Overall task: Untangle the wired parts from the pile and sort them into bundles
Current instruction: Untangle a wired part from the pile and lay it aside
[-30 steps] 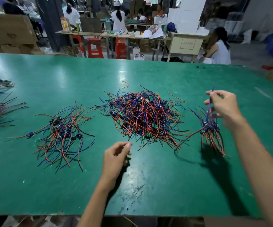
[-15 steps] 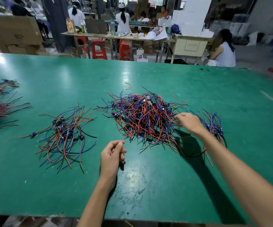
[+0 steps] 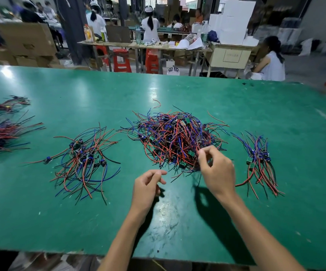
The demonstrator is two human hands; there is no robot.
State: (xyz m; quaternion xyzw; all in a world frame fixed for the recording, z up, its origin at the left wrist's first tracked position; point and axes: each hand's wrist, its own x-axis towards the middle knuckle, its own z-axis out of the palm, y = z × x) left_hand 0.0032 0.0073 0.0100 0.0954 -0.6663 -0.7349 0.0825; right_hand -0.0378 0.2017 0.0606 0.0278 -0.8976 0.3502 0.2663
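Two hands work over our green table. Our right hand sits at the near right edge of the pile, thumb and fingers curled together and pinching wires there; the wires at the fingertips are blurred, so we cannot tell how many it grips. Our left hand hovers just left of the right hand and nearer to us, a little short of the pile's near edge. Its fingers are loosely curled toward the thumb and hold nothing; it touches no wire.

The pile, a tangle of red, blue and black wires with small green boards, lies directly beyond both hands. Right of our right hand, apart from the pile, lies a small bundle with its wires running roughly the same way, toward us. Left of our left hand, well apart from it, a looser bundle fans out on the table. Farther left, at the table's edge, lie two more heaps of wires, one beyond the other. One stray red wire lies just beyond the pile.
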